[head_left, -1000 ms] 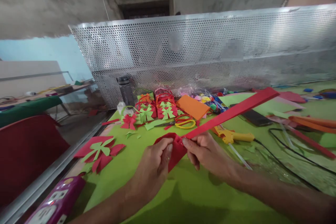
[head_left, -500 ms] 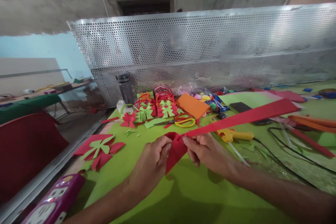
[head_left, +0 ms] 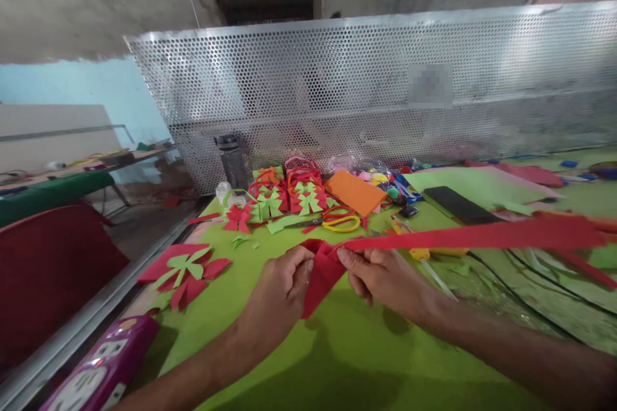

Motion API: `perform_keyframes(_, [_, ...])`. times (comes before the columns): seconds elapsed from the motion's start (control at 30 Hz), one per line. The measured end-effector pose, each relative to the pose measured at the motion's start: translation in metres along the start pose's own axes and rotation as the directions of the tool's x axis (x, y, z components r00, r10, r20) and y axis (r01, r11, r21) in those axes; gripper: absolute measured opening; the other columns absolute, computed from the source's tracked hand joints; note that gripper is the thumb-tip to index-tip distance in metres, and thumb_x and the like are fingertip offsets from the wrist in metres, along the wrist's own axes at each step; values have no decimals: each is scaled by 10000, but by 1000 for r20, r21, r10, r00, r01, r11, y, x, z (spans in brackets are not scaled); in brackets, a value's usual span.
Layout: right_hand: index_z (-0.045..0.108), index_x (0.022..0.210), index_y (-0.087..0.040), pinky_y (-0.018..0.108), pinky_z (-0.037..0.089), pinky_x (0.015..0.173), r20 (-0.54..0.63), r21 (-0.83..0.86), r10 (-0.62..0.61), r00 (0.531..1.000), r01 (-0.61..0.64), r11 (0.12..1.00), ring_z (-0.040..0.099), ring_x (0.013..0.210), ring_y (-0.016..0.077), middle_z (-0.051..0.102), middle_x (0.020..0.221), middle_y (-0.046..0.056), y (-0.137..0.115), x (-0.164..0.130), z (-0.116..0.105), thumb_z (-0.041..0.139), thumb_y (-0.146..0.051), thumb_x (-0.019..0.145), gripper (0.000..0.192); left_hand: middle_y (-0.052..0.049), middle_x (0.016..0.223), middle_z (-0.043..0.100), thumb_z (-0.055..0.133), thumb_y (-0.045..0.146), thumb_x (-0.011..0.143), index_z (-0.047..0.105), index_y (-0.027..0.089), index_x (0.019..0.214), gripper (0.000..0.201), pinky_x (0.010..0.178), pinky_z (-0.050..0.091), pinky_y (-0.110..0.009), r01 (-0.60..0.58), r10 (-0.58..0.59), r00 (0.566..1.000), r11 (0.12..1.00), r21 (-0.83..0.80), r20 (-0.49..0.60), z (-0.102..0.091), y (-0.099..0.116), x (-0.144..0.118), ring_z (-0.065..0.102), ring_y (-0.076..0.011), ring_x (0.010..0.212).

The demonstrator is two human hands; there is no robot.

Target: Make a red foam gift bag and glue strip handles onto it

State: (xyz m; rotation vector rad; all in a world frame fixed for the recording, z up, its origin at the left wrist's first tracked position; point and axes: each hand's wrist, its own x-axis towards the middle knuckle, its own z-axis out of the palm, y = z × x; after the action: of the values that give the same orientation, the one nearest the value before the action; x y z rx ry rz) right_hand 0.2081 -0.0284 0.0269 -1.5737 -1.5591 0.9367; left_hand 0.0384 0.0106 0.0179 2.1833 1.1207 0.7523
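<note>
Both my hands hold one long red foam strip [head_left: 463, 236] above the green table [head_left: 347, 347]. My left hand [head_left: 279, 292] pinches its folded end [head_left: 321, 270], which hangs as a red flap between my hands. My right hand [head_left: 380, 276] pinches the strip just right of the fold. The free length runs nearly level to the right, over a yellow glue gun [head_left: 424, 252] and black cables [head_left: 525, 298].
Red-and-green foam bows [head_left: 284, 200] and one large bow [head_left: 186, 270] lie ahead and left. An orange sheet [head_left: 354, 192], foam rings [head_left: 340, 221], a black phone [head_left: 457, 204], a bottle [head_left: 234, 164], a perforated metal screen [head_left: 366, 90] and a purple power strip [head_left: 101, 376] surround them.
The strip's free end has swung down and rightward from a raised slant to nearly level, uncovering the phone. My hands kept pinching the folded end in much the same place.
</note>
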Motion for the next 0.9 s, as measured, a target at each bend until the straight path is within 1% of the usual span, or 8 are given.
perform_keyframes(0.1, [470,395,-172,206,341,438,51,89,-29,998,25,996,422,340,64,443,350,-22,3,3,0,396,-357,888,531,45,553,444,363,325,894,505,184,729,258,463,274,-205,-2,2,1000,1000,-12,0,0,0,1,375,-96,486])
perform_keyframes(0.2, [490,410,-161,202,327,416,74,153,-49,996,37,988,416,321,57,463,358,-18,5,6,-1,390,-353,890,526,39,555,454,369,338,891,509,183,724,267,461,277,-208,-8,8,1000,1000,-18,7,0,1,1,381,-99,485])
perform_keyframes(0.37, [486,423,-158,190,336,406,100,138,-45,994,31,990,426,313,53,475,363,-27,2,6,-4,404,-300,888,493,39,557,461,372,339,890,514,185,735,260,461,273,-212,3,-3,1000,1000,-14,17,0,1,-1,388,-99,482])
perform_keyframes(0.53, [497,428,-154,184,341,394,111,154,-23,994,6,988,438,314,55,483,374,-24,1,6,-4,412,-339,883,499,39,562,446,377,330,889,502,184,721,256,466,281,-209,-3,3,1000,1000,-15,-3,0,0,-1,385,-98,493])
perform_keyframes(0.6, [502,422,-155,188,351,403,116,132,-19,993,3,991,445,319,60,480,374,-19,1,5,-3,396,-356,887,517,38,561,446,373,338,891,502,184,726,260,461,279,-209,-2,2,1000,1000,-24,5,0,0,-1,384,-98,490])
perform_keyframes(0.73, [506,409,-165,198,377,454,91,-5,3,996,-3,1000,462,340,69,470,353,-13,1,3,-4,347,-389,900,563,40,550,442,369,346,893,500,185,729,264,457,274,-209,-3,3,1000,1000,-19,17,1,0,-1,378,-97,481])
perform_keyframes(0.83, [503,415,-175,204,393,498,71,-81,0,997,6,997,492,376,77,494,370,-11,0,1,-6,326,-427,902,576,39,550,444,371,351,893,499,184,728,268,459,276,-207,-2,2,1000,1000,-24,16,1,1,-2,378,-97,482])
perform_keyframes(0.9, [512,423,-180,208,396,517,68,-112,25,997,-17,994,509,403,85,504,375,-9,-1,-1,-7,316,-448,902,583,36,555,457,371,349,893,503,183,735,264,457,279,-207,2,-1,1000,999,-41,24,1,2,-2,385,-98,483])
